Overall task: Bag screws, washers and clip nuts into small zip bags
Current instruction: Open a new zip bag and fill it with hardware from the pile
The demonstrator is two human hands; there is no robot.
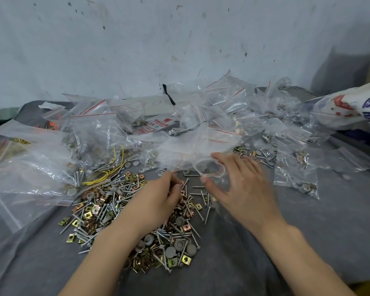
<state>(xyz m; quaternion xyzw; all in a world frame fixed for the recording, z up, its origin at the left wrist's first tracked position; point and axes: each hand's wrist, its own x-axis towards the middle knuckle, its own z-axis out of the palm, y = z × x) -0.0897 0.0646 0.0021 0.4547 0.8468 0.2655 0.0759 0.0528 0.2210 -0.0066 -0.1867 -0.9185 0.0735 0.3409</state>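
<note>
Done: we see many filled bags point(295, 167) heaped along the back and right of the grey cloth point(320, 236)
Left to do: a large loose pile point(115, 212) of screws, washers and clip nuts lies unbagged before us, so we judge much remains
Left hand point(158, 197): fingers curled down into the pile; we cannot tell whether they grip a piece
Right hand point(241, 186): thumb and forefinger hold the mouth of a small zip bag point(209, 169) open, just beyond the pile
Bag contents: we cannot tell
</note>
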